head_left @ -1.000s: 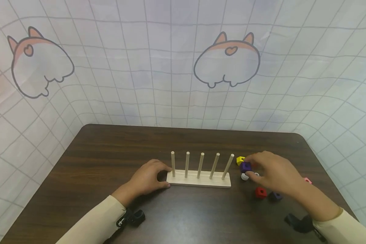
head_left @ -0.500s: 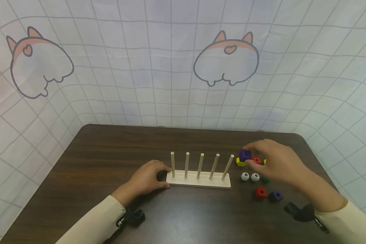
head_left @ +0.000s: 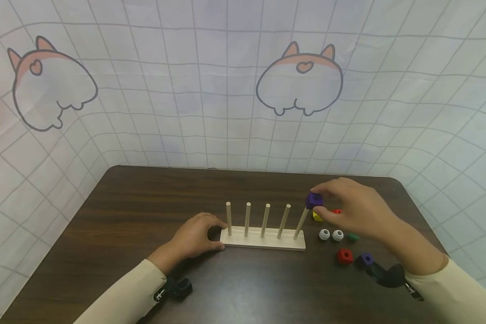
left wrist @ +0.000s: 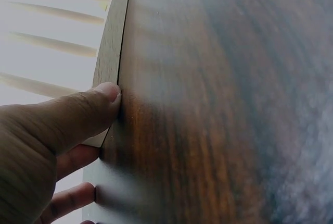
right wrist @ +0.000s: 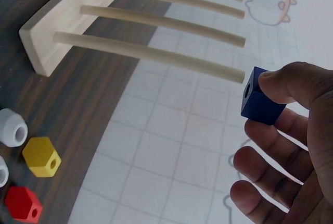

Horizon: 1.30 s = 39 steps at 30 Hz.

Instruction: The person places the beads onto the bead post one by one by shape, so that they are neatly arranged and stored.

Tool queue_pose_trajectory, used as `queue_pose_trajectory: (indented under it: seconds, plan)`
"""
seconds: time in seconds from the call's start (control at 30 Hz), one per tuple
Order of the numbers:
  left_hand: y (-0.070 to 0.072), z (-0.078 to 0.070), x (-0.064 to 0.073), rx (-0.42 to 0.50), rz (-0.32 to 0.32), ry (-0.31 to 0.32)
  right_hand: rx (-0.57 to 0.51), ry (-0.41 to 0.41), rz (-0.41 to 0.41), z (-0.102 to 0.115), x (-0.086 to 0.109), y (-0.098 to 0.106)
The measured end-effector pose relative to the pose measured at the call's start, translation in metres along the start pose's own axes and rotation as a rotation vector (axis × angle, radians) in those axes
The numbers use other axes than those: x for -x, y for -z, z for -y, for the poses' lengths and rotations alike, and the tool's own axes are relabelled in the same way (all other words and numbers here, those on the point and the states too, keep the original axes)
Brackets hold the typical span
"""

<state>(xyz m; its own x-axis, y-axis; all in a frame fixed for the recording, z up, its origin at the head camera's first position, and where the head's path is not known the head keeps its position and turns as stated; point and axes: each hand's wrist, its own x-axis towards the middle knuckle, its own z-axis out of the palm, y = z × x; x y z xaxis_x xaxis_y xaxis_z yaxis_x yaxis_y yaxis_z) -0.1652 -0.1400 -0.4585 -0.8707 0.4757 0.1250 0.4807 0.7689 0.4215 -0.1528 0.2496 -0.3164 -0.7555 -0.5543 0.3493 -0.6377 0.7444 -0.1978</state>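
Note:
A pale wooden pegboard [head_left: 263, 244] with several upright pegs lies on the dark table. My left hand [head_left: 195, 236] grips its left end; the left wrist view shows the thumb [left wrist: 99, 107] along the front edge and fingers behind. My right hand [head_left: 354, 207] pinches a purple cube bead [head_left: 314, 200] between thumb and fingers, at the top of the rightmost peg [head_left: 301, 223]. In the right wrist view the bead [right wrist: 260, 99] looks blue, and its hole faces the peg tip, slightly off to the side. The other right fingers are loosely bent.
Right of the pegboard lie two white round beads [head_left: 324, 234], a green bead [head_left: 353, 236], a red cube bead [head_left: 345, 256] and a purple cube bead [head_left: 366, 258]. A yellow bead [right wrist: 41, 157] and a red bead [right wrist: 23, 204] lie behind them. A patterned cloth [head_left: 210, 112] hangs behind the table.
My right hand has lifted the purple cube bead from beside the yellow bead and carried it left to the rightmost peg's tip. The left hand has stayed on the pegboard.

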Motion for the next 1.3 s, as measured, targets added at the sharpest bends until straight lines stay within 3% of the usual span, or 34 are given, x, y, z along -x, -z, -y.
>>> queue_pose_trajectory:
  seconds: [0.9,1.3]
  plan:
    - [0.0,0.0,-0.002,0.003,0.004,-0.002,-0.039,0.062,0.01,0.026,-0.029,-0.015]
    - [0.002,-0.001,-0.002,-0.004,0.008,-0.003,-0.069,0.044,0.04,0.042,-0.045,-0.026]
